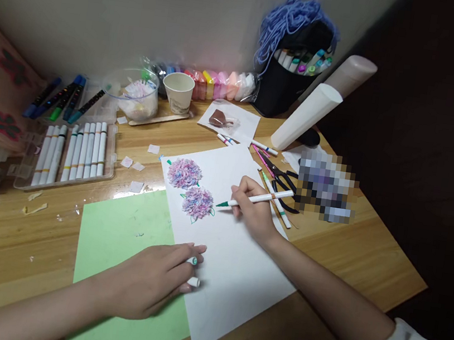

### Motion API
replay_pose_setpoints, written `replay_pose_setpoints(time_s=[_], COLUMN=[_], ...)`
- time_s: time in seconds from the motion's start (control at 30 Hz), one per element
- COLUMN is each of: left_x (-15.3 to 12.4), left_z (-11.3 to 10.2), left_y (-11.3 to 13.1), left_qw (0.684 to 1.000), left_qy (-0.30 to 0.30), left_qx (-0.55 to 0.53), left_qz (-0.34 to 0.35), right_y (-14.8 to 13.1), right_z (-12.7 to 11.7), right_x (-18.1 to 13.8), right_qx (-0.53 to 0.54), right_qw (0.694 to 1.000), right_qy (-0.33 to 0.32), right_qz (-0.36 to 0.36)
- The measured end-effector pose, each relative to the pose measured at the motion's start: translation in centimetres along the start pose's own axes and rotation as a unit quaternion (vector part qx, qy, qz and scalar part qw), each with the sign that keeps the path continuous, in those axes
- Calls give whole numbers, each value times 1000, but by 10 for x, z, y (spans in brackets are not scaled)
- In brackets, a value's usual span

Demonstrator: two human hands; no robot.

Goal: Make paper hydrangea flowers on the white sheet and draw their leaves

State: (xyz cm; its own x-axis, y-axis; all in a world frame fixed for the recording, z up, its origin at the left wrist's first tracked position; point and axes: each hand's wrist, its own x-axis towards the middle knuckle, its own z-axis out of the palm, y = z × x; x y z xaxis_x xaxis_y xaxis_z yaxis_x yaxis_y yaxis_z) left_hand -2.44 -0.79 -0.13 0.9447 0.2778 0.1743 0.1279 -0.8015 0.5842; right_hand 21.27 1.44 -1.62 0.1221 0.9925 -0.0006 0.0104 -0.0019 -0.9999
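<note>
My right hand (249, 207) grips a white marker (271, 197) with a dark green brush tip. The tip is close to the right side of the lower of two pink-purple, crumpled-looking flowers (198, 204) on a white sheet of paper (232, 283). Thin green leaf outlines stand around that flower. The upper flower (185, 173) has a filled green leaf at its upper left. My left hand (162, 273) rests on the white sheet and a green sheet (123, 245), its fingers curled around two marker caps (194, 282), one with a green end.
Black-handled scissors (279, 177) and loose markers lie right of the paper. Marker cases (72, 157) stand at left. Behind are a paper cup (177, 93), a clear tub (138, 104), packed coloured clay (217, 84), a black pen holder (283, 85) and white tubes (306, 116).
</note>
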Motion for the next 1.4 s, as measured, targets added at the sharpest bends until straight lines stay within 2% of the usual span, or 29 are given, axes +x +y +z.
replay_pose_setpoints(time_s=[0.1,0.27,0.43,0.67,0.83,1.07,1.13,1.23,1.4], left_x=[0,1,2,2,2,2,1,2,2], left_z=[0,-1,1,6,6,3,3,3,3], left_y=[-1,-1,-3,-4,-2,0,0,1,-1], left_qw=[999,986,983,984,988,993,994,994,995], left_qy=[38,96,107,122,110,69,66,67,58], left_qx=[-20,-41,-21,39,79,82,77,70,78], left_qz=[-34,-134,-150,-123,-80,-52,-48,-40,-25], right_y=[-4,-14,-14,-16,-18,-20,-19,-14,-4], right_z=[-4,0,6,10,7,3,-3,-11,-11], right_x=[-4,-21,-30,-33,-33,-31,-27,-18,-9], right_qx=[56,69,30,-33,-33,-44,-23,-8,-98], right_qw=[998,983,974,972,961,943,953,979,987], right_qy=[-27,-166,-224,-234,-275,-329,-300,-203,-123], right_qz=[-6,18,-21,-6,16,-33,-44,-32,-23])
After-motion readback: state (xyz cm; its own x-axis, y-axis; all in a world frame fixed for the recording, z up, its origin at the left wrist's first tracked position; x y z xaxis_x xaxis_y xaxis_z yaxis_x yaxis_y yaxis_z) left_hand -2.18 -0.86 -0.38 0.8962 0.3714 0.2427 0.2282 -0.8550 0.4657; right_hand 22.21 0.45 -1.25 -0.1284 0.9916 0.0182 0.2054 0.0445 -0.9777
